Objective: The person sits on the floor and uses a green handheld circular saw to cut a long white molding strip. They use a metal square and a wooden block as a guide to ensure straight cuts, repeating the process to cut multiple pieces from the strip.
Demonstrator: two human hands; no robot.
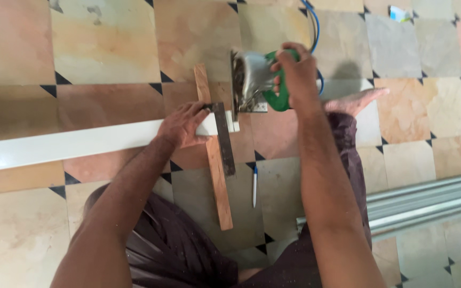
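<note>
White strip (76, 143) lies across the floor tiles (108, 48) over a wooden batten (217, 176). I see my left hand (183, 127) flat on its end, fingers spread by a metal square (224, 140). My right hand (294, 72) is wrapped tight round the green-handled saw (257, 80) at the strip's end.

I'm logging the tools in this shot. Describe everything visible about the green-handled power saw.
The power saw has a green handle and a silvery metal guard and base plate. It sits on the floor tiles at the end of the long white strip, beside a metal square. The right hand grips its handle. A blue cord trails away behind it.
</note>
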